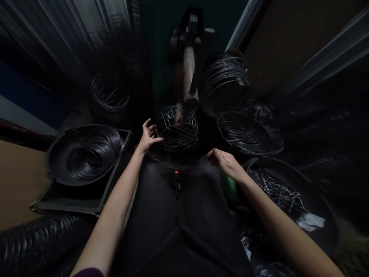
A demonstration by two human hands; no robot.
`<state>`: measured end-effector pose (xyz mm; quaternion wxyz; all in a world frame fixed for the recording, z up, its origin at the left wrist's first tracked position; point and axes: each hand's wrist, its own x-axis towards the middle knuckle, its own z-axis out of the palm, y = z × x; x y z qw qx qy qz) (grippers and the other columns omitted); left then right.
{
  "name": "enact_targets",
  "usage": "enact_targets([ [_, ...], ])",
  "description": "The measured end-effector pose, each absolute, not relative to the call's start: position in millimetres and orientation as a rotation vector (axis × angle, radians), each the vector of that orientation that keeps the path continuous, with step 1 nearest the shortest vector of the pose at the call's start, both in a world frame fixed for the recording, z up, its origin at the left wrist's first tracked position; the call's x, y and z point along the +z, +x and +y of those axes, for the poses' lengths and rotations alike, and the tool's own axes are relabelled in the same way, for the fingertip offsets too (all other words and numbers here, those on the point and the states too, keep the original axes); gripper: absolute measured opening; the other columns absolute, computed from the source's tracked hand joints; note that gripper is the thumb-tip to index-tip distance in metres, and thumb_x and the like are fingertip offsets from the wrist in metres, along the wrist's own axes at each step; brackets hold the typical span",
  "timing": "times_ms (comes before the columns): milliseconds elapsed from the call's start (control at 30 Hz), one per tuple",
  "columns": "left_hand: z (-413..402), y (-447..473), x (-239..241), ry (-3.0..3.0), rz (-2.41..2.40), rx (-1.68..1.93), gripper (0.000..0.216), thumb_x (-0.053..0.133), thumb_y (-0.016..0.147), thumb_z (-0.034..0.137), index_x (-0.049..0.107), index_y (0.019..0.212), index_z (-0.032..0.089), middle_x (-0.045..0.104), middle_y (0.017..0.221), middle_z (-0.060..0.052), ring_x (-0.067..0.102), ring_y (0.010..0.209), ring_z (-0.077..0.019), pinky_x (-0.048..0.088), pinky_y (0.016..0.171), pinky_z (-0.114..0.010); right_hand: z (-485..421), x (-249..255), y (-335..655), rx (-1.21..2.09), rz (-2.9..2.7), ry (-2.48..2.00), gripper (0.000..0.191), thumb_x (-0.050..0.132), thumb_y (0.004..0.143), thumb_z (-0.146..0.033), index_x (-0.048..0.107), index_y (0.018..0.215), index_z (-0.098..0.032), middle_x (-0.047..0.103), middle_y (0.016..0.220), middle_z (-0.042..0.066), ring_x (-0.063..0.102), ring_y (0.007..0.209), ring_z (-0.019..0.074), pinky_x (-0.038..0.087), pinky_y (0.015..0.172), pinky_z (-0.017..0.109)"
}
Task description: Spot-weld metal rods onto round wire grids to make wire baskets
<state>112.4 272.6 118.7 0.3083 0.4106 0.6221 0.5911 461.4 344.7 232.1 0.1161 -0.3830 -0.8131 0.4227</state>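
A round wire basket (176, 134) with an open grid of thin metal rods sits at the lower end of a machine's pale cylindrical arm (189, 71). My left hand (148, 137) grips the basket's left side, thumb along its lower front and fingers at its edge. To the right of the basket and apart from it, my right hand (223, 159) is closed in a pinch above my dark-clothed lap. Whatever its fingertips may hold is too small and dark to make out.
On the left, a dark basin (54, 165) holds wire rings. A shallow dish of rings (245, 132) and a stack of wire hoops (226, 77) stand at right. Below them, a wide basin (325, 200) contains short wire pieces. Another wire basket (109, 96) stands back left.
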Motion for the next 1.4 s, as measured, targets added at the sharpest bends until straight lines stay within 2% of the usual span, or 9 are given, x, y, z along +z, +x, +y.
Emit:
enact_targets([
  [100,266,116,132,1.134,1.677,1.674,0.118,0.081,0.052,0.067,0.013,0.142,0.030,0.043,0.140,-0.017,0.049,0.133,-0.0260,0.047,0.104,-0.045,343,226,460,1.608,-2.276,-1.039,0.041,0.045,0.094,-0.055,0.065,0.093,-0.020,0.071,0.091,0.008,0.069,0.085,0.0215,0.056,0.080,0.036],
  [200,249,121,153,1.335,1.699,1.657,0.111,0.084,0.052,0.062,0.021,0.137,0.029,0.046,0.137,-0.013,0.048,0.133,-0.0253,0.043,0.109,-0.045,335,229,450,1.574,-2.324,-0.928,0.034,0.055,0.089,-0.047,0.065,0.105,-0.019,0.071,0.099,0.008,0.069,0.092,0.0218,0.054,0.086,0.037],
  [367,226,142,192,1.734,1.802,1.457,0.093,0.087,0.055,0.042,0.037,0.132,0.025,0.048,0.134,-0.012,0.050,0.127,-0.0277,0.040,0.112,-0.045,322,255,410,1.418,-2.375,-0.814,0.055,0.058,0.086,-0.041,0.054,0.136,-0.018,0.063,0.075,-0.001,0.055,0.060,0.0131,0.047,0.058,0.027],
  [500,228,159,216,1.953,1.950,1.164,0.076,0.086,0.056,0.033,0.053,0.124,0.026,0.048,0.133,-0.011,0.043,0.130,-0.0322,0.036,0.113,-0.050,331,275,372,1.516,-2.499,-0.883,0.035,0.061,0.084,-0.037,0.071,0.109,-0.014,0.064,0.066,-0.001,0.052,0.052,0.0106,0.042,0.051,0.024],
  [600,232,165,220,1.991,2.007,1.088,0.063,0.085,0.057,0.032,0.061,0.115,0.025,0.044,0.136,-0.011,0.040,0.132,-0.0343,0.034,0.114,-0.053,337,277,359,1.055,-2.721,-0.929,0.027,0.058,0.089,-0.035,0.076,0.099,-0.017,0.074,0.080,0.003,0.064,0.065,0.0138,0.047,0.063,0.024],
  [700,237,170,216,1.971,2.038,1.096,0.061,0.085,0.058,0.033,0.063,0.114,0.024,0.043,0.136,-0.012,0.039,0.132,-0.0352,0.034,0.114,-0.054,333,272,359,0.375,-2.966,-0.827,0.035,0.055,0.094,-0.037,0.070,0.120,-0.019,0.076,0.104,0.008,0.071,0.085,0.0202,0.049,0.071,0.028],
  [800,241,176,212,1.929,2.057,1.117,0.062,0.085,0.057,0.032,0.062,0.115,0.024,0.044,0.135,-0.011,0.041,0.131,-0.0350,0.037,0.112,-0.054,326,267,366,-0.025,-3.157,-0.704,0.040,0.050,0.097,-0.031,0.059,0.134,-0.019,0.072,0.118,0.011,0.072,0.089,0.0222,0.046,0.062,0.028],
  [933,249,183,209,1.925,2.030,1.128,0.062,0.086,0.057,0.032,0.062,0.114,0.022,0.044,0.135,-0.013,0.041,0.130,-0.0350,0.038,0.112,-0.053,331,267,372,-0.156,-3.205,-0.623,0.036,0.040,0.100,-0.026,0.064,0.126,-0.022,0.072,0.119,0.007,0.072,0.085,0.0193,0.040,0.056,0.026],
  [1400,260,178,216,1.922,2.001,1.130,0.062,0.087,0.057,0.034,0.061,0.113,0.023,0.044,0.134,-0.011,0.041,0.129,-0.0339,0.040,0.110,-0.052,345,269,369,-0.157,-3.112,-0.562,0.037,0.039,0.098,-0.029,0.068,0.121,-0.023,0.072,0.119,0.004,0.071,0.079,0.0202,0.032,0.052,0.029],
])
